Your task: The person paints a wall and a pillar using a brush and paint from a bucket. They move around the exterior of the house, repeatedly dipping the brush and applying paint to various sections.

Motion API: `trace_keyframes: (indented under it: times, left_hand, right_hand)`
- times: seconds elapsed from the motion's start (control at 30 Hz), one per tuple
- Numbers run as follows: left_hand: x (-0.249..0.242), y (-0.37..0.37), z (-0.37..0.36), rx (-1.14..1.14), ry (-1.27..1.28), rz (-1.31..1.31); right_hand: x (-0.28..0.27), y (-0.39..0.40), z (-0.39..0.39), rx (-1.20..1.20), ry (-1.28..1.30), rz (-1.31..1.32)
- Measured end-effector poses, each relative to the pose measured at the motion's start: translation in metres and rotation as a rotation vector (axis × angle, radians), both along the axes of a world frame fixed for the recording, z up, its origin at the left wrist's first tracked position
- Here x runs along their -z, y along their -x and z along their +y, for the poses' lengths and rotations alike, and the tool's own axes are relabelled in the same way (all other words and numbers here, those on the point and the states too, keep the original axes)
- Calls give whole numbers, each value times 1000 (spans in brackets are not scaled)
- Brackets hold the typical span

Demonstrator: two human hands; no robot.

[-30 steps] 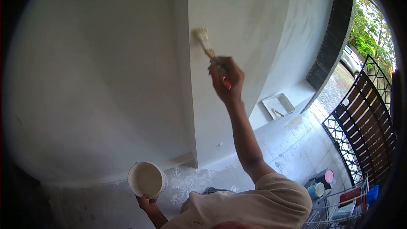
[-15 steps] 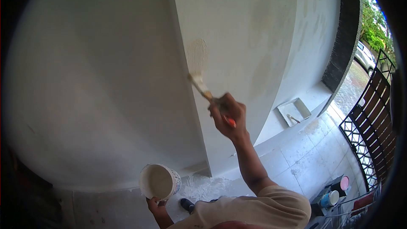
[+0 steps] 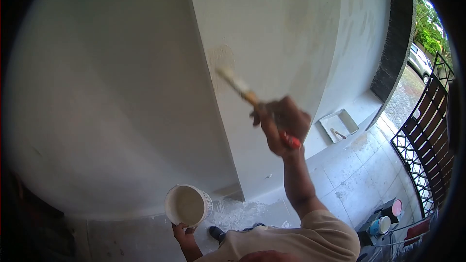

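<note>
My right hand (image 3: 286, 121) is closed round a paintbrush (image 3: 248, 97) with a wooden neck and a red handle end. Its pale bristles point up and left, close to the pillar's left edge; motion blur hides whether they touch. On the white pillar (image 3: 272, 34), a patch of cream paint (image 3: 222, 57) lies beside the bristles. Low in view, my left hand (image 3: 183, 233) grips the near rim of a white paint bucket (image 3: 187, 206). The bucket is tilted so its opening shows, with cream paint inside.
A paint tray (image 3: 339, 125) with a small brush in it stands on a ledge at right. Paint cans (image 3: 380, 225) sit on the floor at lower right. White splatter (image 3: 238, 213) marks the floor near my feet. A slatted gate (image 3: 427, 131) is at far right.
My right hand has moved right and slightly down, and the brush tip has shifted upward over the painted patch. The bucket in my left hand sits slightly farther right.
</note>
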State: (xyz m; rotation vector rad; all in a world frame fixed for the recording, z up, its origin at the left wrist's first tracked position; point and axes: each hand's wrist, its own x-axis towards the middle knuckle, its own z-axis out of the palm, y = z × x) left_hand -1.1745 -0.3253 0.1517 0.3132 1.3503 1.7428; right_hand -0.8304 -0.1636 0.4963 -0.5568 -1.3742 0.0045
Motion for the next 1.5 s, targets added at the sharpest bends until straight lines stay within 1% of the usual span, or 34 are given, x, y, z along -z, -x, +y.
trace_keyframes:
  times: [0.03,0.07,0.13,0.2,0.23,0.3,0.33,0.37,0.4,0.47,0.57,0.6,0.67,0.7,0.8,0.83,0.87,0.93,0.97,1.0,1.07,1.1,1.17,1.23,1.27,1.33,1.4,1.47,1.5]
  left_hand:
    - [-3,-3,-1,1,34,-49]
    - [-9,-6,3,3,64,-99]
    - [-12,-11,7,-14,99,-158]
    - [-8,-16,1,-51,127,-173]
    - [-3,-14,-4,-30,76,-192]
    - [9,-17,-10,13,-38,-245]
    - [8,-24,-10,-6,-12,-241]
    - [6,-29,-14,-31,22,-234]
    - [5,-31,-22,-59,62,-221]
    - [15,-31,-23,-49,63,-208]
    - [18,-36,-27,-72,87,-210]
    - [18,-37,-27,-84,99,-214]
    - [22,-34,-34,-68,75,-257]
    - [23,-34,-35,-60,61,-278]
    - [17,-38,-38,-89,79,-281]
    - [15,-38,-38,-85,87,-279]
    - [13,-38,-34,-81,93,-279]
    - [12,-40,-28,-81,92,-250]
    - [13,-39,-28,-83,93,-216]
    - [16,-40,-31,-82,94,-187]
    - [26,-35,-29,-29,30,-247]
    - [29,-33,-33,-6,2,-274]
    - [15,-39,-35,-36,75,-249]
    - [5,-41,-35,-26,114,-235]
    - [6,-42,-33,-2,111,-235]
    - [-2,-41,-30,21,118,-219]
    - [-9,-48,-31,22,146,-200]
    - [5,-46,-28,22,121,-223]
    - [11,-42,-33,17,123,-229]
  right_hand:
    - [-21,-1,2,47,-34,-70]
    - [-30,-1,11,75,24,-115]
    - [-16,1,30,42,122,-202]
    - [26,-2,21,24,204,-205]
    - [43,-9,14,-114,368,-157]
    - [38,-24,2,-170,413,-87]
    - [30,-28,-6,-204,445,-56]
    - [17,-29,-6,-268,280,-30]
    - [-6,-27,-10,-196,177,-57]
    - [-35,-21,4,-109,79,-127]
    - [-24,-10,31,-34,65,-333]
    - [-4,-7,29,-50,148,-328]
    - [19,-9,15,-61,226,-365]
    - [17,-12,8,-67,216,-356]
    - [-26,-24,-10,-124,123,-264]
    - [-39,-23,-6,-112,52,-243]
    - [-44,-19,6,-95,54,-291]
    - [-37,-11,33,-63,54,-385]
    - [-16,-7,37,-99,49,-374]
    - [2,-8,26,-78,149,-414]
    - [23,-10,10,-90,250,-396]
    - [16,-11,0,-62,215,-387]
    - [-18,-13,-13,-78,149,-308]
    - [-43,-12,-6,-89,49,-247]
    - [-39,-12,4,-72,46,-308]
    - [-12,-8,31,-36,31,-422]
    - [27,-7,16,-122,256,-416]
    - [26,-12,3,-66,259,-457]
    - [11,-14,-7,-73,216,-408]
